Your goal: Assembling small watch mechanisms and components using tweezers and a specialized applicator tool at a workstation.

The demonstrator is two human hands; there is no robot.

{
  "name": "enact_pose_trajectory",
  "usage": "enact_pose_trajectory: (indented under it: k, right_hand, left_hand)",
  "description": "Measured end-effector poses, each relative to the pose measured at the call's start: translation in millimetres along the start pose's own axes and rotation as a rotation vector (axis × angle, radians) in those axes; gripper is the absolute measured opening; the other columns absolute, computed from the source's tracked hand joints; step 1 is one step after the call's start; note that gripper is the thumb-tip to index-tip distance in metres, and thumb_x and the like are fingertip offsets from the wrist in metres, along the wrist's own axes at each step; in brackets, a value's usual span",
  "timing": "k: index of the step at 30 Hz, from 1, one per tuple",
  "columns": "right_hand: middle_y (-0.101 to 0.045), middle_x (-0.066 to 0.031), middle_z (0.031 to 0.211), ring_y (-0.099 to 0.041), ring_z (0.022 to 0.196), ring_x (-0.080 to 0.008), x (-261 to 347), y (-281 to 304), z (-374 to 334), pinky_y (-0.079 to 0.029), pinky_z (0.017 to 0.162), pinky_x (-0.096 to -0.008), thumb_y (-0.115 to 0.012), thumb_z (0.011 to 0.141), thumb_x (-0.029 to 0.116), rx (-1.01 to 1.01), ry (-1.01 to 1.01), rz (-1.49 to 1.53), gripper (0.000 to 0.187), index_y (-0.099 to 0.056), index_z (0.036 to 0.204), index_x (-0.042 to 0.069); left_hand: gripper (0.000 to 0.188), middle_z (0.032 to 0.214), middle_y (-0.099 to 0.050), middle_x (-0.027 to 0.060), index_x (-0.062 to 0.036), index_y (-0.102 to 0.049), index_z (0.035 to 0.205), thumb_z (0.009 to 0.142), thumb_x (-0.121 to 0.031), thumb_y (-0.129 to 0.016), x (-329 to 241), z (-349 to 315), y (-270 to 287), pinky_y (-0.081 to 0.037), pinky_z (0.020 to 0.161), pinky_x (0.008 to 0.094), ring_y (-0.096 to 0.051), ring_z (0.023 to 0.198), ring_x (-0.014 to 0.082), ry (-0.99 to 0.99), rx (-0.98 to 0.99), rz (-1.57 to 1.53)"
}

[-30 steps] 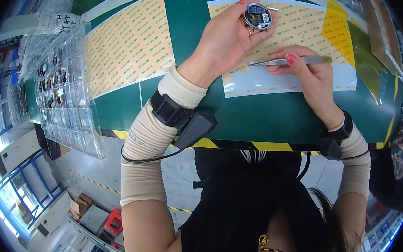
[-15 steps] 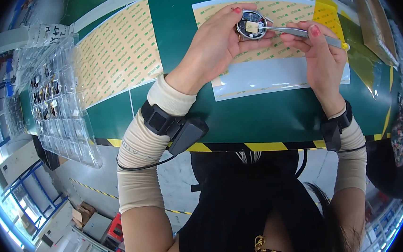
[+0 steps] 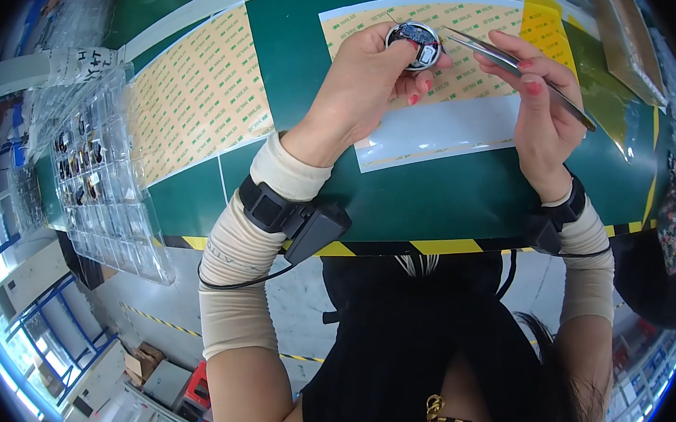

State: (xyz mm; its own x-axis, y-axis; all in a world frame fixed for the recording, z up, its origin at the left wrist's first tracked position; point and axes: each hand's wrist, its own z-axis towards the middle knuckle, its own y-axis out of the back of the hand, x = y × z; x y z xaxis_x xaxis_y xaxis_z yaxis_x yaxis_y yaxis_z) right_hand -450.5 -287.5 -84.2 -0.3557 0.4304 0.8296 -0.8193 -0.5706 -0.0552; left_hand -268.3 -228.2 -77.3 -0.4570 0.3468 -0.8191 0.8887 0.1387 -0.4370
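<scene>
- Step in hand: left hand grips the round device above the green bench, at 12 o'clock.
- Right hand pinches metal tweezers; tips sit just beside the device, at its 3 o'clock.
- Next move likely calls for steady, fine tip placement.
- Versus 0.5 s ago: tweezers tilt steeper; the device shows no pale patch at its centre.

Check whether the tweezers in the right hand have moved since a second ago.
Yes. The tweezers lay flat on the white sheet then; now the right hand holds them raised, tips at the round part held in the left hand.
</scene>
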Motion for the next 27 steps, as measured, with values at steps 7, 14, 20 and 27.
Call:
enact_pose_trajectory:
  k: [7, 14, 20, 27]
  right_hand:
    - [-0.058, -0.0204, 0.107, -0.060, 0.092, -0.0254, 0.8, 8.4, -4.1, -0.048, 0.083, -0.0323, -0.051, 0.087, 0.001, 0.135, -0.053, -0.139, 0.015, -0.053, 0.100, -0.007]
    - [-0.059, -0.0196, 0.104, -0.060, 0.092, -0.0242, 8.5, 3.7, 0.0, -0.048, 0.082, -0.0306, -0.052, 0.086, 0.001, 0.271, -0.035, -0.291, 0.015, -0.056, 0.098, -0.008]
    - [-0.059, -0.0190, 0.104, -0.061, 0.093, -0.0238, 13.2, 2.2, 0.2, -0.049, 0.081, -0.0294, -0.049, 0.087, 0.001, 0.146, -0.313, 0.052, 0.016, -0.056, 0.099, -0.008]
    - [-0.058, -0.0196, 0.105, -0.061, 0.092, -0.0243, 11.3, 4.4, -0.6, -0.049, 0.081, -0.0306, -0.048, 0.089, 0.003, 0.173, -0.177, -0.118, 0.017, -0.054, 0.100, -0.008]
  left_hand:
    - [0.030, 0.093, -0.058, 0.0127, 0.0001, -0.046, 0.117, 0.091, -0.008, -0.033, 4.9, -3.1, -8.9, -0.041, 0.060, 0.0245, -0.049, 0.065, 0.0128, -0.047, -0.022, -0.182]
    - [0.037, 0.086, -0.056, 0.0107, 0.0001, -0.047, 0.115, 0.094, -0.022, -0.027, 4.9, -3.5, -0.6, -0.038, 0.057, 0.0251, -0.048, 0.063, 0.0147, -0.052, 0.130, -0.261]
    - [0.038, 0.081, -0.055, 0.0105, 0.0011, -0.046, 0.113, 0.095, -0.024, -0.024, 2.5, -3.9, -3.3, -0.036, 0.055, 0.0254, -0.045, 0.060, 0.0144, -0.019, 0.170, -0.212]
    - [0.038, 0.080, -0.055, 0.0092, 0.0014, -0.046, 0.113, 0.095, -0.024, -0.024, 3.4, -4.1, -5.2, -0.036, 0.055, 0.0248, -0.045, 0.060, 0.0141, -0.027, 0.120, -0.235]
